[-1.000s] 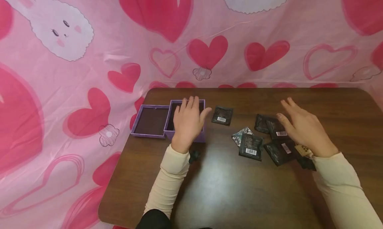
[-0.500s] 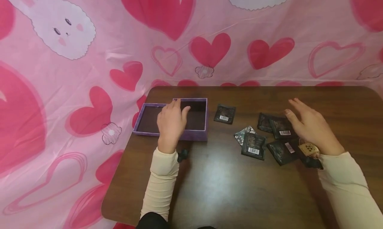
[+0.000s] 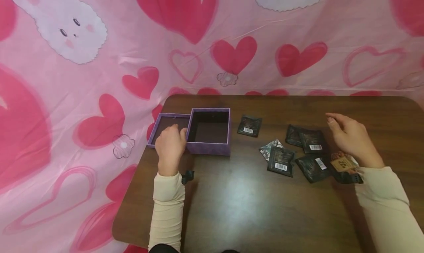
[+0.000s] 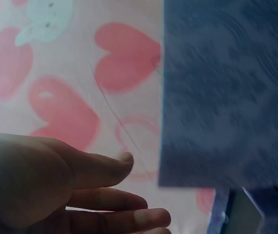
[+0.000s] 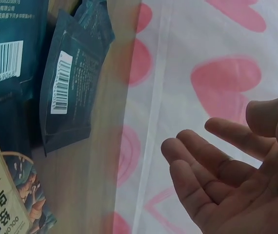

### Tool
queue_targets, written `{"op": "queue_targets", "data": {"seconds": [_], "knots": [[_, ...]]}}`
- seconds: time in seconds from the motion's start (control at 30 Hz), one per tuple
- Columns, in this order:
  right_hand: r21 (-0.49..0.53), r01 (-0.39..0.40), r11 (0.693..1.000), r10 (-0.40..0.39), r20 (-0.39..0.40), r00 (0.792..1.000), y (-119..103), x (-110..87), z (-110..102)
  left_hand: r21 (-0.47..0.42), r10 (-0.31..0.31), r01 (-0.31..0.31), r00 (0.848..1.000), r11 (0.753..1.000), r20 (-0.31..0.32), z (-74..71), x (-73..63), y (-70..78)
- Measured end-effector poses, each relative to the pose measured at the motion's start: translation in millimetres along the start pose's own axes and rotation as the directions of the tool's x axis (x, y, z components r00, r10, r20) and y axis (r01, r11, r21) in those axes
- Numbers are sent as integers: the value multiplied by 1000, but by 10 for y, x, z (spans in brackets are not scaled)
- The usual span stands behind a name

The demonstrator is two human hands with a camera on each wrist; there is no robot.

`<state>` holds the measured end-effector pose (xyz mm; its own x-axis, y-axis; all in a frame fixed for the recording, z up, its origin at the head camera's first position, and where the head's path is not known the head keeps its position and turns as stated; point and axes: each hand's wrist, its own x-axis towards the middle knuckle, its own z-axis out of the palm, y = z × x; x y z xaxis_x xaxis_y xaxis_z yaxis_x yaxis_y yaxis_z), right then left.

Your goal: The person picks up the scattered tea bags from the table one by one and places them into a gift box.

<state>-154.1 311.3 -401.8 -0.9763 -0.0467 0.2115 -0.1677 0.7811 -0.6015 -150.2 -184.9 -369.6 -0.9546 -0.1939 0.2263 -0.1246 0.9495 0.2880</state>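
My left hand point(image 3: 170, 148) hovers over the shallow purple lid point(image 3: 154, 137), its fingers relaxed and holding nothing. Just right of it stands the purple box point(image 3: 212, 149), whose dark inside shows nothing lying in it. In the left wrist view, the box wall point(image 4: 227, 97) rises beside my fingertips. At the right, my right hand point(image 3: 352, 137) is held above the table with loose fingers and nothing in them. Closest to it are a dark tea sachet with a barcode point(image 3: 313, 141) and an oolong tea sachet with a tan label point(image 3: 342, 164), partly hidden by my wrist.
One dark sachet point(image 3: 250, 126) lies right of the box. A patterned sachet point(image 3: 269, 148) is partly under another dark sachet point(image 3: 280, 161) mid-table. A further sachet point(image 3: 311, 168) lies to their right. A pink heart-print cloth point(image 3: 232, 25) hangs behind the brown table point(image 3: 238, 212).
My left hand has moved left and down from above the box to the lid, uncovering the box's inside. My right hand has shifted slightly right, its fingers bending a little more.
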Motion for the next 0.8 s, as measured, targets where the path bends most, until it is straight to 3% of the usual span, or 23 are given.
{"op": "queue_targets", "data": {"seconds": [0.13,0.37,0.63,0.8], "knots": [[-16,-21,1000,21,-3,1000,38,-1,-7,-4,-51,51,997,999,49,25,-29,-108],[-36,-49,998,50,30,998,98,32,-5,-18,-96,99,989,995,110,63,-31,-137],[-43,-91,995,95,107,990,200,97,16,-34,-99,103,988,994,118,68,-31,-120],[-60,-122,991,131,185,974,294,167,54,-76,-78,89,988,993,132,92,-15,-97]]}}
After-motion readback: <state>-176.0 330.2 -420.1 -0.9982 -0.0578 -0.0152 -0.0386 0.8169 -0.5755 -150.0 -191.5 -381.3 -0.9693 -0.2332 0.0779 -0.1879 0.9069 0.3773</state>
